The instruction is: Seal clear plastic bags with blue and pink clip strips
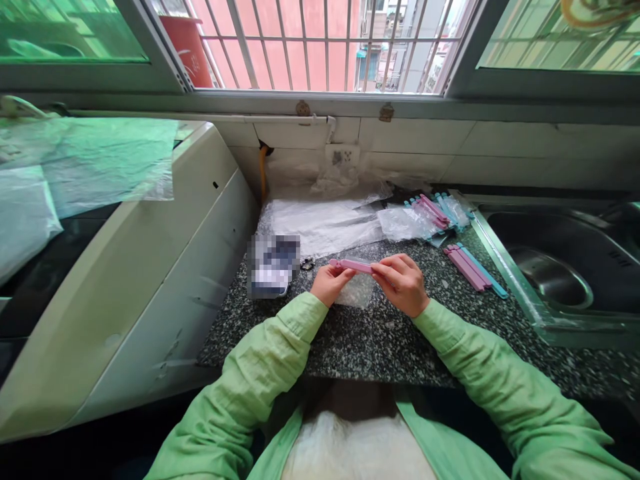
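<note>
Both hands, left hand [327, 283] and right hand [401, 283], pinch a pink clip [353, 265] over a small clear bag [356, 290]; the slippery bag could slide out of the clip onto the worktop [370, 340].

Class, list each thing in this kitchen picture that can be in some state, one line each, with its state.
pink clip: held level between both hands, over a small clear bag.
left hand: gripping the clip's left end.
right hand: pinching the clip's right end.
small clear bag: lying flat on the counter.
loose clips: lying side by side beside the sink.
sink: looks dry, nothing in it.
window: slid open behind bars.
</note>
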The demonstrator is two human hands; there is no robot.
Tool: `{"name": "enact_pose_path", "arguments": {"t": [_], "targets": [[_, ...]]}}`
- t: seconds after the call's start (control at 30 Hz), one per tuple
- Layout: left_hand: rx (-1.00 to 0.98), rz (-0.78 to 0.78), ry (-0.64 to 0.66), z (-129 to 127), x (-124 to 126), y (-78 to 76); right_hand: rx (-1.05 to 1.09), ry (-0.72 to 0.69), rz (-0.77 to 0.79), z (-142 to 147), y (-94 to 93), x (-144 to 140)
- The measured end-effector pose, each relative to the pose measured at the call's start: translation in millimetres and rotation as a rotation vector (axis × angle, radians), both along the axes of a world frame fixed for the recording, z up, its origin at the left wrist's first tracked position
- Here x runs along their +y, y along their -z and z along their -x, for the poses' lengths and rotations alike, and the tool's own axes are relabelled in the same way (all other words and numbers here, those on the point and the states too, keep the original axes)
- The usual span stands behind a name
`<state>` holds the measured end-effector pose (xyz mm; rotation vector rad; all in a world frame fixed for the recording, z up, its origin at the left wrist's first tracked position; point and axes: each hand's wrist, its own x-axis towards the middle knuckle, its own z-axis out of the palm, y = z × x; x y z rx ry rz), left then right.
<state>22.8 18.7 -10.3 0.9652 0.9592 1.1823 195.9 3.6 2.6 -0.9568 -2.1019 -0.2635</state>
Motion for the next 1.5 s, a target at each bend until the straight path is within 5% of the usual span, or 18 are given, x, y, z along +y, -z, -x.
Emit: {"name": "enact_pose_path", "arguments": {"t": [0.83, 1.5], "targets": [[0.083, -0.098, 0.035, 0.0, 1.9, -0.1, 0.065, -0.035, 0.130, 0.1, 1.2, -0.6], [0.034, 0.001, 0.011, -1.9, 1.3, -1.2, -0.010, 0.008, 0.106, 0.1, -1.6, -3.2]]}}
